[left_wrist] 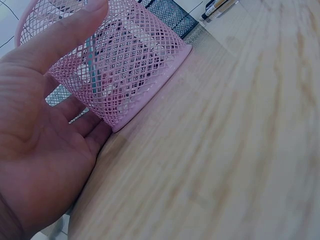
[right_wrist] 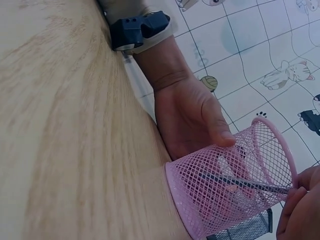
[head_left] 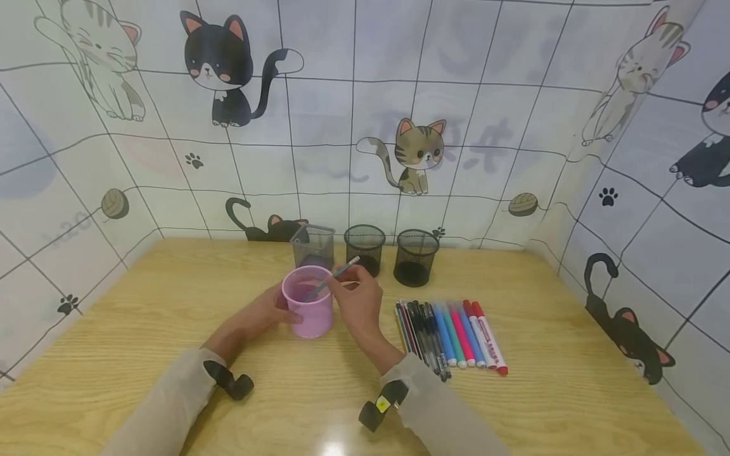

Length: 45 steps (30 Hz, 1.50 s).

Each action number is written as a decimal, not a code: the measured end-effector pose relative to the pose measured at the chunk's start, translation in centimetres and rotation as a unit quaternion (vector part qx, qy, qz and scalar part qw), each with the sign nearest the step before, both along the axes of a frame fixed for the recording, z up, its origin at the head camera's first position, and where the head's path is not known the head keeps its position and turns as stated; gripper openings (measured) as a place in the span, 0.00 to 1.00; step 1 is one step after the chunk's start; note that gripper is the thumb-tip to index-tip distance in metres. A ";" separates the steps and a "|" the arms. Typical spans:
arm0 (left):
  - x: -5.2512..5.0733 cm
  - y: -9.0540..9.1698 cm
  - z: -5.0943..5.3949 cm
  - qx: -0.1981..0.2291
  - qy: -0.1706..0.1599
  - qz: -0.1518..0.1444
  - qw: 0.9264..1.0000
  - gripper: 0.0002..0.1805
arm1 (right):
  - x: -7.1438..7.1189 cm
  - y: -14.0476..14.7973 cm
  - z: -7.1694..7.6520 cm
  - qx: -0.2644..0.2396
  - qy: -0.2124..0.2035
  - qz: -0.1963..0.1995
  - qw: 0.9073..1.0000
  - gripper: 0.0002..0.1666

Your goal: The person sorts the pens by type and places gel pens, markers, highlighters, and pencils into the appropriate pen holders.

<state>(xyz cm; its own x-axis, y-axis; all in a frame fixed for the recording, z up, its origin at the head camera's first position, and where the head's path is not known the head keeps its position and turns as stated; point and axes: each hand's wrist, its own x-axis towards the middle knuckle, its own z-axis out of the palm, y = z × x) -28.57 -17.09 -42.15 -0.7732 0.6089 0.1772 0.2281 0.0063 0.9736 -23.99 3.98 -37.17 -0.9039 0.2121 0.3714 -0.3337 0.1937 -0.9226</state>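
Observation:
A pink mesh pen holder (head_left: 313, 318) stands upright on the table. My left hand (head_left: 267, 311) holds it from the left side, the thumb (left_wrist: 75, 30) across the near face and the fingers round behind. Over the rim, my right hand (head_left: 360, 303) pinches a grey-blue pencil (head_left: 345, 266) with a pale upper end. The pencil slants down to the left, its lower part inside the pink holder; through the mesh in the right wrist view the pencil (right_wrist: 235, 181) shows, its low end within the walls.
Behind stand a square grey mesh holder (head_left: 313, 244) and two round black ones (head_left: 365, 240) (head_left: 415, 253). To the right lie several pencils and black pens (head_left: 422, 329), coloured markers (head_left: 456, 335) and red-capped white markers (head_left: 487, 339) in a row. Cat-print sheeting (head_left: 319, 114) encloses the table.

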 end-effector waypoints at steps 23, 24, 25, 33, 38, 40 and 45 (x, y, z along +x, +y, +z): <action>-0.5 0.2 -0.4 0.016 0.020 -0.026 0.999 0.46 | 3.1 4.7 -0.3 0.010 -0.037 -0.051 0.998 0.14; -0.5 0.1 -0.4 0.015 0.020 -0.026 0.999 0.46 | 3.2 5.0 -0.4 0.009 -0.038 -0.054 0.998 0.14; -0.5 0.1 -0.4 0.014 0.021 -0.025 0.999 0.46 | 3.3 5.4 -0.5 0.006 -0.041 -0.058 0.997 0.14; -0.6 0.1 -0.4 0.017 0.030 -0.036 0.999 0.46 | 4.0 8.6 -1.3 -0.024 -0.075 -0.056 0.995 0.15; -0.5 0.1 -0.3 0.018 0.031 -0.035 0.999 0.46 | 5.2 10.2 -1.4 0.024 -0.097 -0.067 0.993 0.13; -0.5 0.1 -0.3 0.018 0.031 -0.034 0.999 0.46 | 5.8 10.7 -1.5 0.048 -0.109 -0.067 0.991 0.14; -0.5 0.1 -0.4 0.018 0.032 -0.036 0.999 0.45 | 6.6 11.5 -2.1 0.096 -0.123 -0.060 0.986 0.15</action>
<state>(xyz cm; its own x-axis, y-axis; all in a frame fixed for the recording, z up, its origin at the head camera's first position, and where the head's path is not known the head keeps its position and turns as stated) -29.04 -16.95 -42.57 -0.7138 0.6550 0.2479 0.2888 -0.0472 0.9562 -17.43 15.50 -39.31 -0.9443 0.2709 0.1867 -0.0674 0.3963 -0.9156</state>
